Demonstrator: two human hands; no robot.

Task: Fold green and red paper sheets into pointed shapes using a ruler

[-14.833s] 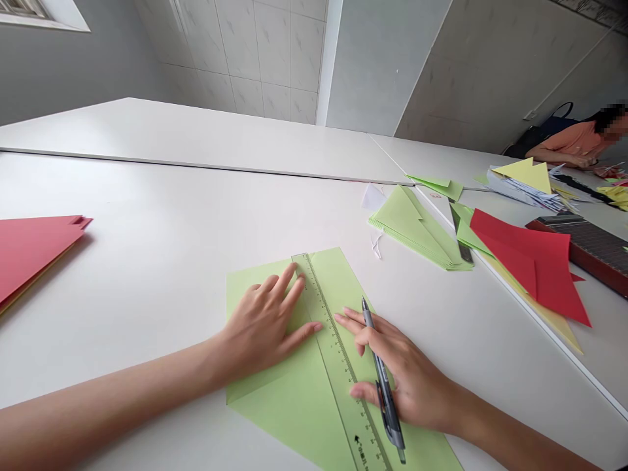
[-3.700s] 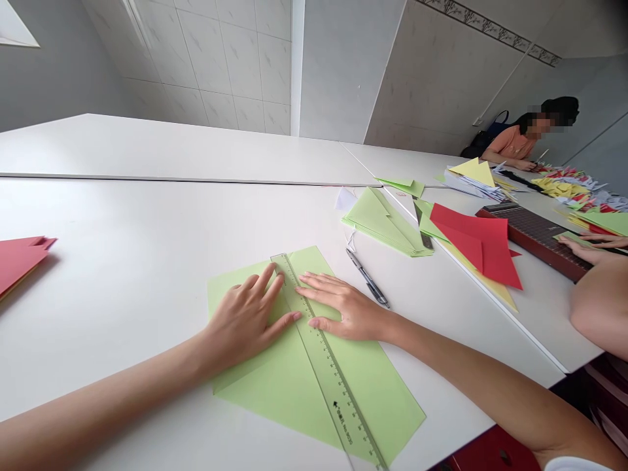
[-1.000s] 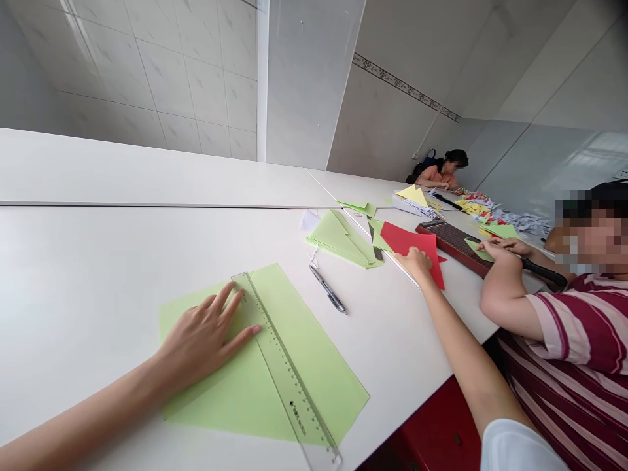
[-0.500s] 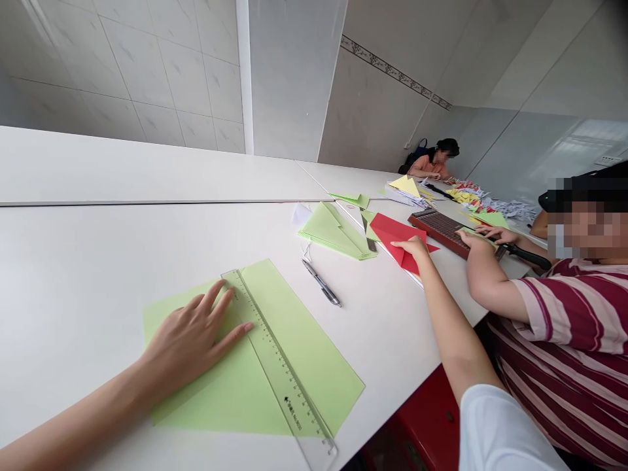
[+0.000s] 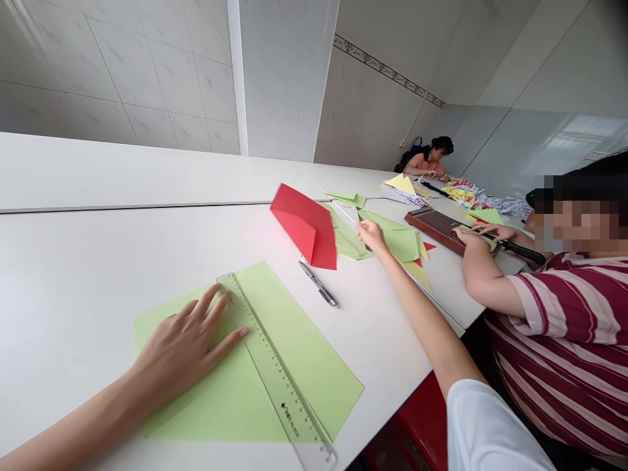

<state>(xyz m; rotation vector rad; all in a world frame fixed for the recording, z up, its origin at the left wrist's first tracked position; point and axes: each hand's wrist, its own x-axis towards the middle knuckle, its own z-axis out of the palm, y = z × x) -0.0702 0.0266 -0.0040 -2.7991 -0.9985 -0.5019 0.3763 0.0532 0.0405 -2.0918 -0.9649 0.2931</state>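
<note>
My left hand [image 5: 191, 333] lies flat with fingers spread, pressing on a clear plastic ruler [image 5: 282, 383] and the light green paper [image 5: 304, 333] under it. The ruler runs slantwise over the paper and past its near edge. My right hand [image 5: 371, 235] reaches out beside green paper pieces [image 5: 397, 235], its fingers curled together; whatever they may hold is hidden. To its left, a bent red paper [image 5: 309, 229] is apart from the fingers and partly covers other green paper. A pen [image 5: 318, 285] lies between the red paper and the ruled sheet.
At right, a person in a striped shirt [image 5: 544, 307] works at a paper trimmer [image 5: 436, 229]. Another person [image 5: 429, 160] sits at the far end near a pile of coloured paper pieces [image 5: 483, 196]. A red stool [image 5: 422, 425] stands below the white table's edge [image 5: 392, 418].
The red paper has shifted left from under my right hand to beside the pen. My right hand has moved left, its fingers now curled. The left hand stays on the ruler.
</note>
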